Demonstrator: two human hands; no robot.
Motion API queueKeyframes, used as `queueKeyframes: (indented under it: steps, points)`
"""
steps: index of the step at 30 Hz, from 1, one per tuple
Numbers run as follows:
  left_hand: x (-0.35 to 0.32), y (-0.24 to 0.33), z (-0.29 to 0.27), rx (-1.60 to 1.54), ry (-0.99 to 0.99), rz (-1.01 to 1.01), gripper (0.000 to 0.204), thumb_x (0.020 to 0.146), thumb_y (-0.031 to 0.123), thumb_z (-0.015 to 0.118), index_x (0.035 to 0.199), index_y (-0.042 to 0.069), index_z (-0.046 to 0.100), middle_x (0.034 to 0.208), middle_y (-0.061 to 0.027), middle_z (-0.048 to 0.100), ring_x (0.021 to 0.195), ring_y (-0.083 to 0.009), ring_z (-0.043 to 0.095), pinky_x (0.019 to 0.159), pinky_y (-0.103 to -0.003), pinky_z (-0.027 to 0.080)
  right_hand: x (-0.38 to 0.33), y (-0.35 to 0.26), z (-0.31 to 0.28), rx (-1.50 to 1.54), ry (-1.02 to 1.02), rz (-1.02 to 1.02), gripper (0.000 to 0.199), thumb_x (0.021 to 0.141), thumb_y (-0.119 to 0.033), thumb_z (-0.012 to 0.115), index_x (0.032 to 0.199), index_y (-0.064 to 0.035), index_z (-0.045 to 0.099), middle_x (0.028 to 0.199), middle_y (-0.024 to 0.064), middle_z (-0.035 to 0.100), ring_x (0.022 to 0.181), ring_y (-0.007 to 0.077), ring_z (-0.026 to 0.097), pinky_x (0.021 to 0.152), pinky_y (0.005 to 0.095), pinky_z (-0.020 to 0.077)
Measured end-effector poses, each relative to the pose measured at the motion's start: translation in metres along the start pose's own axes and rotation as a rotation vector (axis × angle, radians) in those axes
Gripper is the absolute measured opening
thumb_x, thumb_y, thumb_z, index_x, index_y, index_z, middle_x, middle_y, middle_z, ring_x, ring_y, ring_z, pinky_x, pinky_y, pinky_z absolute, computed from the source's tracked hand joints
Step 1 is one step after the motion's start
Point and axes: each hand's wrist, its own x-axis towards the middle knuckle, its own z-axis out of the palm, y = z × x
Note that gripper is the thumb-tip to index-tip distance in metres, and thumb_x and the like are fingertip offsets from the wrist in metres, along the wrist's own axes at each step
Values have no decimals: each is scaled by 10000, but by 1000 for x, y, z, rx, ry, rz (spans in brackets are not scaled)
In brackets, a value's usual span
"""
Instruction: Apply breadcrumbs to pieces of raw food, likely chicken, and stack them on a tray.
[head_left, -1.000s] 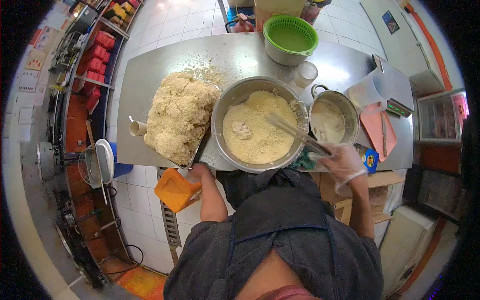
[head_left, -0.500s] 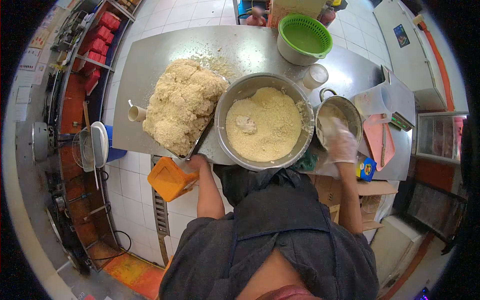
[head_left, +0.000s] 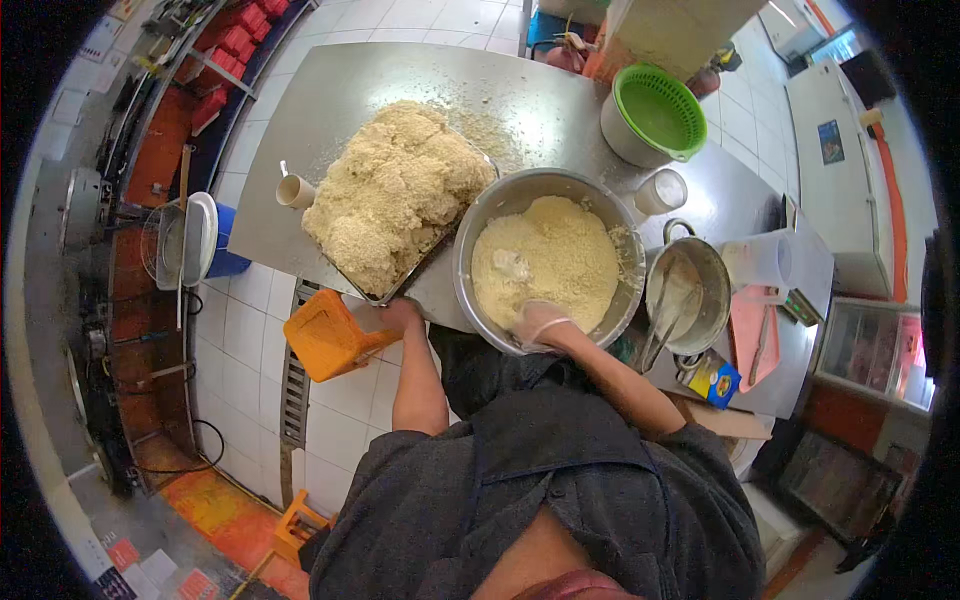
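My right hand (head_left: 541, 324), in a clear glove, reaches into the near side of a large metal bowl (head_left: 464, 262) of pale yellow crumbs (head_left: 575, 250). Its fingertips sink into the crumbs, so their grip is hidden. A whitish coated piece (head_left: 512, 265) lies on the crumbs just beyond it. My bare left hand (head_left: 402, 316) is at the table's near edge, by the corner of a tray (head_left: 372, 297) heaped with crumbly breading (head_left: 400, 190); its fingers do not show clearly. Right of the bowl, metal tongs (head_left: 657, 335) lean in a pot (head_left: 714, 290) of pale batter.
An orange plastic stool (head_left: 325, 335) stands beside my left forearm. On the metal table (head_left: 340, 90) are a cup (head_left: 294, 191), a green colander (head_left: 655, 110) in a white tub, a clear container (head_left: 660, 192), a plastic jug (head_left: 755, 262), a pink tray (head_left: 752, 345) and a blue-yellow box (head_left: 712, 380).
My right hand has left the pot and moved left into the crumb bowl. The tongs now show, resting in the pot. My left hand stays by the tray corner. The view has shifted and turned.
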Motion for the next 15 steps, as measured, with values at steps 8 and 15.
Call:
queueKeyframes:
  steps: [8,15]
  points:
    - [29,-47,14,54,62,128,431,903,158,464,1270,-68,496,1276,-262,540,1184,-408,500,1004,-404,370,-17,-11,-61,606,245,-51,492,773,-418,665,1078,-33,647,996,230,668,936,364,644,812,438,489]
    - [59,-96,21,308,90,242,417,896,114,466,1272,-61,504,1285,-255,537,1205,-399,485,1020,-392,356,-19,-5,-39,-202,358,142,523,799,-449,636,1116,-33,624,1071,214,654,977,380,636,839,461,505]
